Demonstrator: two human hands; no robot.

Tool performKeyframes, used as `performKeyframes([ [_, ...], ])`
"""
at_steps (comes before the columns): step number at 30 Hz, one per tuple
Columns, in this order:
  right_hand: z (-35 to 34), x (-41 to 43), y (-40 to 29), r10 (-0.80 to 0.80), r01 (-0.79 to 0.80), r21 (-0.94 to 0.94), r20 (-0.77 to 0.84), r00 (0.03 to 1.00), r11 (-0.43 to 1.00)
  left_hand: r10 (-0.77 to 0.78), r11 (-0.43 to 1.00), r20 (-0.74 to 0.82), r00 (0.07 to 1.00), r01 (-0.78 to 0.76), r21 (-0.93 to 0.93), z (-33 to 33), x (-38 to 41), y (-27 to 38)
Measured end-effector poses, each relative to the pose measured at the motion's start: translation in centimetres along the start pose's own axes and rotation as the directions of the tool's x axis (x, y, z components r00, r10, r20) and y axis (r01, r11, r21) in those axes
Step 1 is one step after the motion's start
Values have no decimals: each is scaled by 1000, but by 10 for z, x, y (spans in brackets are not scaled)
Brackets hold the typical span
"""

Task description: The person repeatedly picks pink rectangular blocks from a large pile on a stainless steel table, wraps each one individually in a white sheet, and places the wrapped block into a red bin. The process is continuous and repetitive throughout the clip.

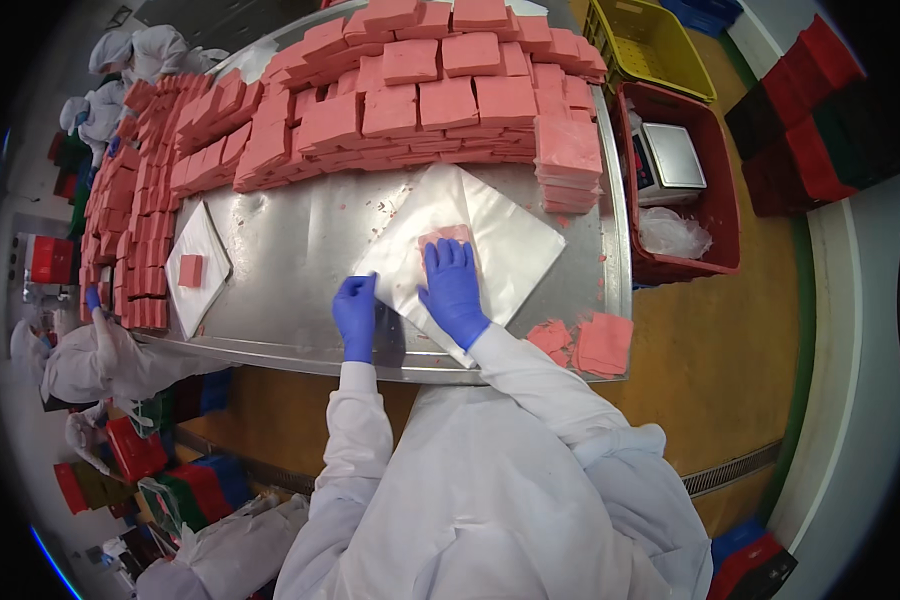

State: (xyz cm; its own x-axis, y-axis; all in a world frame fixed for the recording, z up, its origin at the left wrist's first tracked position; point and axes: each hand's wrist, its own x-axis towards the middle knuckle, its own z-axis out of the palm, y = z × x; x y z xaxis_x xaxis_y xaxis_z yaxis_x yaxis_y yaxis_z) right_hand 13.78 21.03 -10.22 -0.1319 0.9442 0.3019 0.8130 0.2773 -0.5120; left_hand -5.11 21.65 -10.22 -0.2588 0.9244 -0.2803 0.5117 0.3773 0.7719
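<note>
My left hand, in a blue glove, has its fingers curled and pinched at the left corner of a stack of translucent white plastic sheets. My right hand, also gloved in blue, lies flat with its palm down over a pink slab on those sheets. A fold of clear film seems to cover the slab, and the hand hides most of it. Beyond the sheets rises a large pile of stacked pink slabs. A separate stack, seemingly wrapped in film, stands at the right.
Pink scraps and loose slabs lie at the steel table's near right corner. Farther left, another sheet stack bears one small pink block. A red crate holds a scale. Co-workers in white stand leftward.
</note>
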Motion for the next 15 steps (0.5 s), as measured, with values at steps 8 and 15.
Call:
performKeyframes([
  [8,8,2,19,89,-55,358,-77,993,932,236,878,-73,969,-245,-411,74,-10,55],
  [15,-11,34,71,458,-372,505,-52,888,779,648,541,301,700,-701,465,91,-40,85],
])
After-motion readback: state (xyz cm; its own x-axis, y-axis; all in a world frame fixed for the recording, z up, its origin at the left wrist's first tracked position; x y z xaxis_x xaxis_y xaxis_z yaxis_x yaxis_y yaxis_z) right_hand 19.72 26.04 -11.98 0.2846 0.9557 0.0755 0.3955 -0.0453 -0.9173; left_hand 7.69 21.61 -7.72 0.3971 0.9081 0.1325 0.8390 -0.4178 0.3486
